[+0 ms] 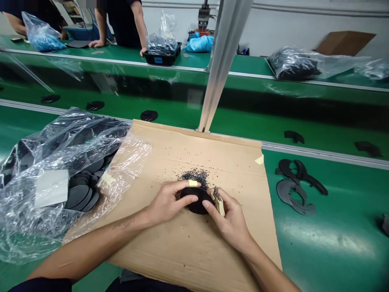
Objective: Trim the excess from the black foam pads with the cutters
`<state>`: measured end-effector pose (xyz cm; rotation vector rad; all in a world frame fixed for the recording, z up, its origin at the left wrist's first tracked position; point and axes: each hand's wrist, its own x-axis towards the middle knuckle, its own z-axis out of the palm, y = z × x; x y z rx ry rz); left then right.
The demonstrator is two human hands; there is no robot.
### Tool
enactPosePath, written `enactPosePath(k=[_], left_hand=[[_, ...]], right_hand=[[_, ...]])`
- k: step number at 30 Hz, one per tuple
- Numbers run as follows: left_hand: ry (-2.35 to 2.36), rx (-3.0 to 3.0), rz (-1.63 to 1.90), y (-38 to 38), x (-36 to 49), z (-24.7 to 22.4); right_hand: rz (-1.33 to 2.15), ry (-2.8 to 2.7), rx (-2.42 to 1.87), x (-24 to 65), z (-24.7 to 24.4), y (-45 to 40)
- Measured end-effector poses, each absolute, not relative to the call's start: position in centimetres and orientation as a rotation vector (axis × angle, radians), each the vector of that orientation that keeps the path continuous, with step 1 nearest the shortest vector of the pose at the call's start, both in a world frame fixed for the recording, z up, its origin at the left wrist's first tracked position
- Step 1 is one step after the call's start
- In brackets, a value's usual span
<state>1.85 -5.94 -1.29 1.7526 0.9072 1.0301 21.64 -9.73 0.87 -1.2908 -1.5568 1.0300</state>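
A round flat black disc [199, 201] is held between both my hands, low over a brown cardboard sheet [170, 247]. My left hand [170, 202] grips its left side, thumb on top, with yellow tape round one finger. My right hand [229, 219] pinches the disc's right edge. A small pliers-like tool [218, 202], with a metal head and cream-coloured handle, is tucked in that same hand, partly hidden by the fingers. Just beyond the disc lies a heap of tiny black crumbs [194, 176], with more scattered around.
Left of the cardboard, a clear plastic bag [27, 219] holds many black discs [80, 194]. Curved black pieces [293, 186] lie on the green table at right. A metal post [217, 69] rises behind the cardboard. Across the bench, a person [121, 24] leans near a black tray [162, 59].
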Motion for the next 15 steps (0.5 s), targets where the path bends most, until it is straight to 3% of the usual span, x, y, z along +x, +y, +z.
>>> enactPosePath(k=[6, 15], left_hand=[[0.799, 1.998, 1.128, -5.79, 1.65, -0.86], [0.710, 2.073, 1.206, -5.43, 1.61, -0.34]], right_hand=[[0.733, -1.732, -1.235, 21.90, 0.84, -9.59], [0.584, -1.872, -1.039, 22.18, 0.05, -9.40]])
